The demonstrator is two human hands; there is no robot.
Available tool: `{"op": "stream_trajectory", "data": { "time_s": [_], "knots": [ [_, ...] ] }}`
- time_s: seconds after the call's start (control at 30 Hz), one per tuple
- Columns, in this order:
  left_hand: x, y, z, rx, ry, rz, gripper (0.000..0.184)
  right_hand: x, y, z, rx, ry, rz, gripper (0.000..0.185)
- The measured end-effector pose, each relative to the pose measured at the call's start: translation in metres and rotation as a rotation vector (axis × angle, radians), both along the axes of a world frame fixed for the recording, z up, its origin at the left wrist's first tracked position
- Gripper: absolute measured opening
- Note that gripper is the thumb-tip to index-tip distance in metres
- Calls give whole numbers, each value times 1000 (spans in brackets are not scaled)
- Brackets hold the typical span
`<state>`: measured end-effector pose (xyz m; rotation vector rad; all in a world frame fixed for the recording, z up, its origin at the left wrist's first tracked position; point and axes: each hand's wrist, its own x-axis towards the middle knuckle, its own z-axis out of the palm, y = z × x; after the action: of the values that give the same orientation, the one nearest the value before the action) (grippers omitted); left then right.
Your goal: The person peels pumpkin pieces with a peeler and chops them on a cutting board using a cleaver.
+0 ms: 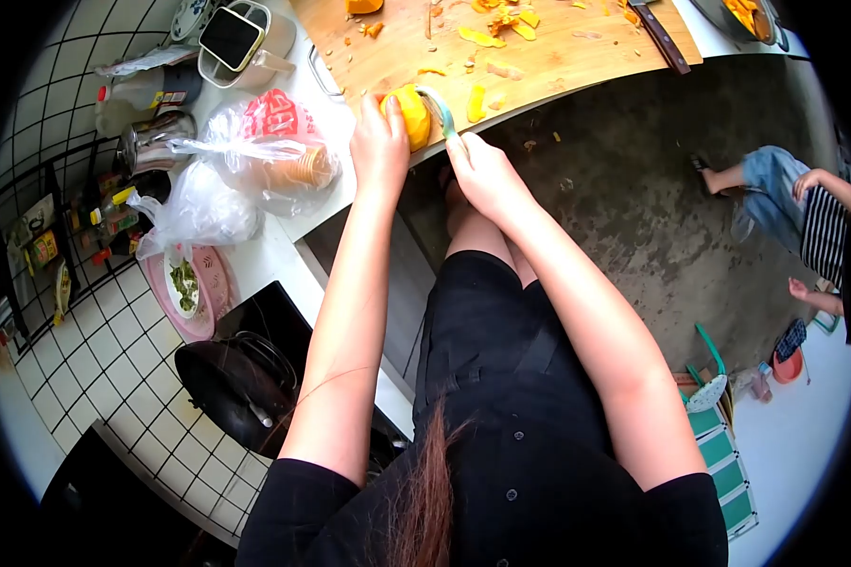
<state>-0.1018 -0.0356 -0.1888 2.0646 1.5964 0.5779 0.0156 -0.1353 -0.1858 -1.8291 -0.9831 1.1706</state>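
Note:
My left hand (384, 142) is wrapped round a peeled piece of pumpkin (408, 115), holding it at the near edge of the wooden cutting board (577, 71). In my right hand (487, 172) is a peeler (440, 109) with a pale green handle; its head is at the right side of the pumpkin piece. Whether the blade touches the flesh I cannot tell. Orange peel strips (482, 38), seeds and bits of pulp lie scattered over the board. A knife (664, 40) with a dark wooden handle rests at the board's right side.
Left of the board stand plastic bags (208, 203) with stacked paper cups (298, 168), and a phone (231, 38) on a white container. A pan of pumpkin pieces (747, 17) is at the upper right. A black wok (236, 392) sits lower left. Another person (823, 222) is at the right.

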Motion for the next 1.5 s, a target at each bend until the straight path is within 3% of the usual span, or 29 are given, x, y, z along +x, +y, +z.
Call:
{"op": "stream_trajectory", "data": {
  "time_s": [0.23, 0.43, 0.63, 0.77, 0.83, 0.93, 1.03, 1.3, 1.4, 1.5],
  "knots": [
    [3, -2, 2, -59, -77, 121, 27, -5, 0, -3, 92, -111, -18, 27],
    [-4, -3, 5, -344, -224, 158, 28, -2, -3, -2, 63, -68, -33, 26],
    [0, -7, 6, -232, -243, 177, 28, -6, -6, 1, 57, -14, -10, 28],
    [-5, -6, -12, -334, -257, 215, 28, -7, -10, 10, 57, -16, 39, 27],
    [-5, -4, -15, -343, -278, 215, 28, -8, -11, 13, 1, -117, 106, 27],
    [-1, -4, 2, -636, -466, 291, 29, -12, -12, 15, -13, -302, 160, 28],
    [0, -4, -2, -650, -545, 306, 30, -13, -12, 17, -14, -451, 216, 28],
    [0, -3, -4, -611, -418, 303, 31, -15, -2, 16, -75, -683, 279, 32],
    [-1, -3, -4, -620, -423, 305, 32, -11, 2, -9, -149, -807, 285, 33],
    [1, -1, -4, -615, -445, 305, 32, -1, -1, -19, -198, -555, 198, 37]
  ]
}}
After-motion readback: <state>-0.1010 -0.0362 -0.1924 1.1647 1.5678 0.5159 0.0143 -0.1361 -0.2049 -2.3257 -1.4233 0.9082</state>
